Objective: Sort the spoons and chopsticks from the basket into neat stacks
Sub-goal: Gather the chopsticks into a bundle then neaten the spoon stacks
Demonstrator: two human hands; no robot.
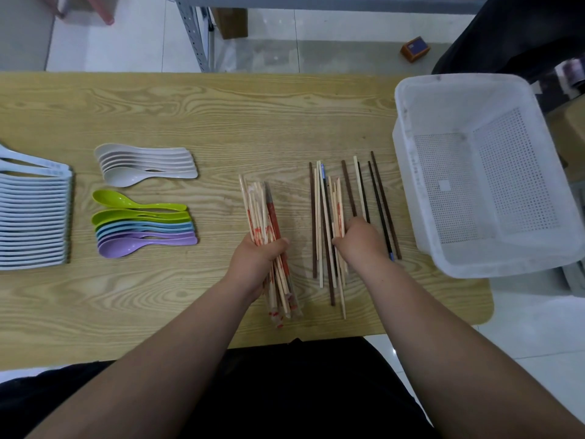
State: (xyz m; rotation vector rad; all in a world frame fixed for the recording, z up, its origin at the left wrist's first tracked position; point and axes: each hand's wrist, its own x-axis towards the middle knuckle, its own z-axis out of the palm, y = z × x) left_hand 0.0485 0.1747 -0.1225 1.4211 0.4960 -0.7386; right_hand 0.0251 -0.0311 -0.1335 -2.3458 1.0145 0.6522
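My left hand [257,259] grips a bundle of wrapped pale chopsticks with red print [261,213], held just above the table. My right hand [357,240] pinches a few wrapped pale chopsticks [338,204] out of a loose pile of mixed chopsticks [319,223], dark brown, black and pale, lying on the table. The white perforated basket [408,172] stands at the right with nothing inside. On the left lie neat spoon stacks: beige spoons [142,164], a green, blue and purple stack [142,226], and a long row of pale blue spoons [33,217].
The wooden table [221,115] ends close behind the basket and at my body. The basket overhangs the table's right edge. A person in dark clothing [512,36] stands beyond the far right corner. A small box [415,49] lies on the floor.
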